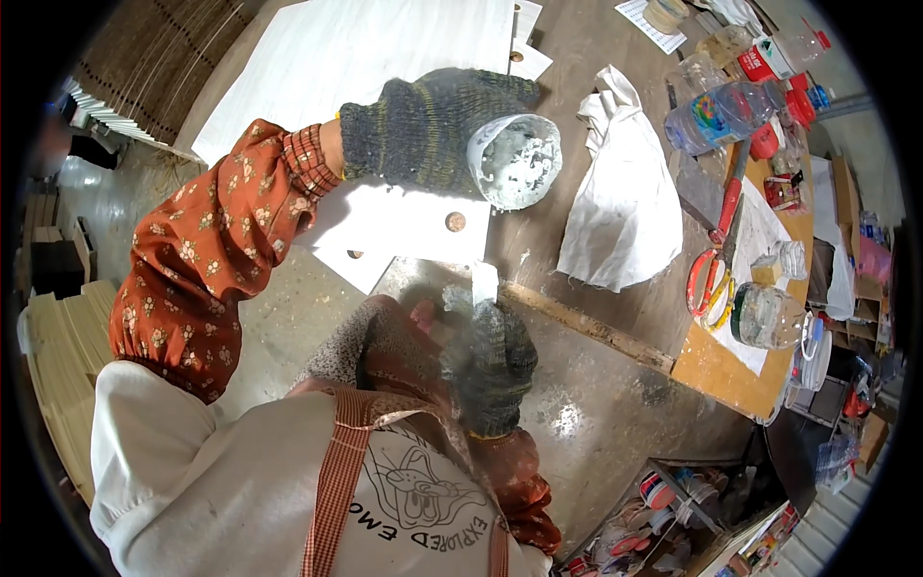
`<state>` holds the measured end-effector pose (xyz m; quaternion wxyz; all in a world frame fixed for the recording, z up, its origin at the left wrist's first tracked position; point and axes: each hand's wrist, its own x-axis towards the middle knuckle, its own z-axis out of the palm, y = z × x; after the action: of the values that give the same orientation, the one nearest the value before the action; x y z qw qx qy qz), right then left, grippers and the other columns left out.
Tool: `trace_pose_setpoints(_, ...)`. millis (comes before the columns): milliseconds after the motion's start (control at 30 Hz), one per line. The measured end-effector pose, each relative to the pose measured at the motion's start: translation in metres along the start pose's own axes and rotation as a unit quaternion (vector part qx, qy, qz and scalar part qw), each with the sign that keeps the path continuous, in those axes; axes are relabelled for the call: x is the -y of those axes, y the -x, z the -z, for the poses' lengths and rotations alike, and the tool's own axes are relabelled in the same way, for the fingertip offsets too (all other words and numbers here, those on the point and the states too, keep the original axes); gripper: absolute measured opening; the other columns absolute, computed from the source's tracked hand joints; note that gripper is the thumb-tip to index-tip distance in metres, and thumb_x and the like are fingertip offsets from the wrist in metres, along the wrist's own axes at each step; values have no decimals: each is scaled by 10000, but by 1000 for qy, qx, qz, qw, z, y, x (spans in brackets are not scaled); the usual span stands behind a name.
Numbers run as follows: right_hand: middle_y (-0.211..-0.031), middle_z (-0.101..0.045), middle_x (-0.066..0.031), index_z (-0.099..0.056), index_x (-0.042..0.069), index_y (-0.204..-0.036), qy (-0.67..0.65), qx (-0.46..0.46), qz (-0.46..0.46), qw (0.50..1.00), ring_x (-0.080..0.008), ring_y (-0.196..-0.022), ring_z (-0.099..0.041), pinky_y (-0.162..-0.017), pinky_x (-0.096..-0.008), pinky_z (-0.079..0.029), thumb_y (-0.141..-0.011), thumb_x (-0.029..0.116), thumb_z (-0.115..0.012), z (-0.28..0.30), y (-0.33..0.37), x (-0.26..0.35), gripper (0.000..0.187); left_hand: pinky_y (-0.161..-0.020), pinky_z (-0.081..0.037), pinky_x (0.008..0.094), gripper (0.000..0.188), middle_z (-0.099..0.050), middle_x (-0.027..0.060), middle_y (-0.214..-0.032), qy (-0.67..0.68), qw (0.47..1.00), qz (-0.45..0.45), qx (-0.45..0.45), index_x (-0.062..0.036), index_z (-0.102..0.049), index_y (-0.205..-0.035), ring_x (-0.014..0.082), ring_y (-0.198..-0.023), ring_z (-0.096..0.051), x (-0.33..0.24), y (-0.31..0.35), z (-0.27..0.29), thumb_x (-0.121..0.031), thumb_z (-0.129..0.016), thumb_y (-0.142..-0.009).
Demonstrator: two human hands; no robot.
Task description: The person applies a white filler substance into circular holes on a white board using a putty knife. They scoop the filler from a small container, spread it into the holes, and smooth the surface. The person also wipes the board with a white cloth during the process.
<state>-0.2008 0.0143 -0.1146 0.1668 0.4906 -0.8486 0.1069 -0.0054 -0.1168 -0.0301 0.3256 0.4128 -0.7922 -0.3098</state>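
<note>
My left hand [423, 135], in a dark grey-green knitted glove, is closed around a cup [520, 163] with its mouth facing up toward me. White, lumpy paste or residue coats the inside of the cup. Under that hand lies a white panel [423, 219] with a round brown spot near its corner. My right hand [492, 370], gloved alike, is near my apron at the table's front edge. From its closed fingers sticks up a small flat white piece [485, 284], possibly a scraper blade; the rest of it is hidden. Beside the cup lies a crumpled white cloth [620, 197].
A large pale panel [385, 43] covers the table's far left. Red-handled scissors [707, 284], a clear bottle [764, 315] and a water bottle [721, 115] crowd the right side. A cluttered shelf unit [663, 519] stands at the lower right, stacked boards [58, 385] at the left.
</note>
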Motion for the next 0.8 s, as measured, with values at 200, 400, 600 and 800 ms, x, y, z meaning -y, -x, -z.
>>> trace_pose_setpoints(200,-856,-558,-112,-487,26,-1060,-503,151,306,794,-235,-683,-556,-576,-334,-500,-813,101,-544,-2,-13,-55,265,-923,-439,352,747,-489,150,-1219,-19,999,-30,-10,-47,-434,-1256,249,-1078,-511,3,-2,-2,-294,-774,-638)
trace_pose_setpoints(400,-595,-589,7,-622,135,-762,-482,235,133,834,-160,-476,-560,-406,-298,-441,-895,314,-441,5,-3,-45,287,-933,-442,342,754,-467,126,-1265,-49,998,-35,7,-72,-393,-1296,205,-1115,-499,-1,8,4,-200,-769,-655)
trace_pose_setpoints(600,-808,-583,-114,-534,22,-997,-665,290,232,648,-224,-694,-586,-602,-310,-507,-844,93,-506,22,-36,-48,171,-921,-450,329,766,-480,119,-1252,-56,996,-68,17,-67,-391,-1297,203,-1096,-513,1,-4,2,-205,-775,-648)
trace_pose_setpoints(800,-952,-637,-9,-575,39,-1092,-568,152,390,708,-43,-767,-595,-612,-181,-501,-913,124,-464,10,-35,-42,227,-919,-450,328,768,-490,120,-1237,-14,1000,-26,3,-59,-393,-1294,206,-1083,-519,6,10,3,-215,-776,-647)
